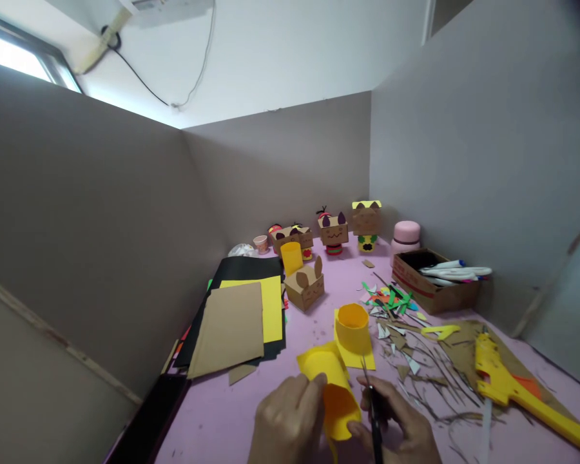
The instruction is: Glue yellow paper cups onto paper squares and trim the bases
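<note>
Head camera is looking down at a big pink table (232, 419) with grey walls (101, 212) standing around it. A stack of black, yellow and brown paper sheets (236, 319) is lying on the left side of the table. A brown cardboard box of marker pens (432, 283) is sitting on the right by the wall, and a long yellow paper cut-out (517, 390) is lying near the right edge. Little cardboard box animals (333, 232) are standing in a row at the back. Paper scraps (406, 348) are lying all over the middle. A small upright yellow paper tube (352, 325) is standing just past the hands. The left hand (287, 422) is wrapping its fingers shut around a rolled yellow paper sheet (333, 393) low in the middle. The right hand (399, 422) is gripping black-handled scissors (373, 403), touching that roll.
</note>
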Motion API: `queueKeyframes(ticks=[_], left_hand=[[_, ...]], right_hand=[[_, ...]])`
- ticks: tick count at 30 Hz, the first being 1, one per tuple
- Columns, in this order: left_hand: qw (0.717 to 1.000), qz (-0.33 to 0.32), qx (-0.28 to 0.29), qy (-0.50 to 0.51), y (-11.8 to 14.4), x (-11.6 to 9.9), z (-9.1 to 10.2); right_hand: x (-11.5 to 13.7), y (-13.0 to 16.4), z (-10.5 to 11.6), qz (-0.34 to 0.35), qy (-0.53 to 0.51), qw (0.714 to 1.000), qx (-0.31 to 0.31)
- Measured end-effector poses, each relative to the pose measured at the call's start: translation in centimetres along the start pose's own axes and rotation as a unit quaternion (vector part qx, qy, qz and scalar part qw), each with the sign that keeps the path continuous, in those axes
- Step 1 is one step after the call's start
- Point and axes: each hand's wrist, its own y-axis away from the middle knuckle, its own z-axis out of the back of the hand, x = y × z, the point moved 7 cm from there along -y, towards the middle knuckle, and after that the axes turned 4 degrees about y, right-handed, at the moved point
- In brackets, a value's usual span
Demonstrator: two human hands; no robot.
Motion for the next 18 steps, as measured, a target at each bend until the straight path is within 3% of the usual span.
queueKeyframes(ticks=[2,6,8,10,14,16,18], left_hand=[[1.0,-0.015,0.012,0.005,-0.2,-0.9,-0.5],[0.998,-0.047,0.018,0.045,-0.3,-2.6,-0.9],[0.996,-0.015,-0.001,0.09,0.0,-2.6,-1.0],[0.984,0.063,-0.043,0.16,0.7,-1.8,-1.1],[0.893,0.273,-0.137,0.33,4.2,1.4,-2.5],[0.836,0.365,-0.13,0.388,6.2,2.7,-4.1],[0.757,0.458,-0.098,0.455,8.0,3.4,-6.3]], right_hand=[[1.0,0.2,0.5,0.046,0.048,0.996,-0.053],[1.6,0.2,1.1,0.087,0.128,0.984,-0.088],[2.0,0.1,1.3,0.116,0.154,0.977,-0.086],[2.1,0.0,1.5,0.135,0.167,0.974,-0.075],[1.5,-0.1,2.1,0.078,0.153,0.979,-0.105],[1.2,0.1,2.1,0.046,0.133,0.982,-0.122],[1.1,0.2,1.8,0.031,0.112,0.986,-0.121]])
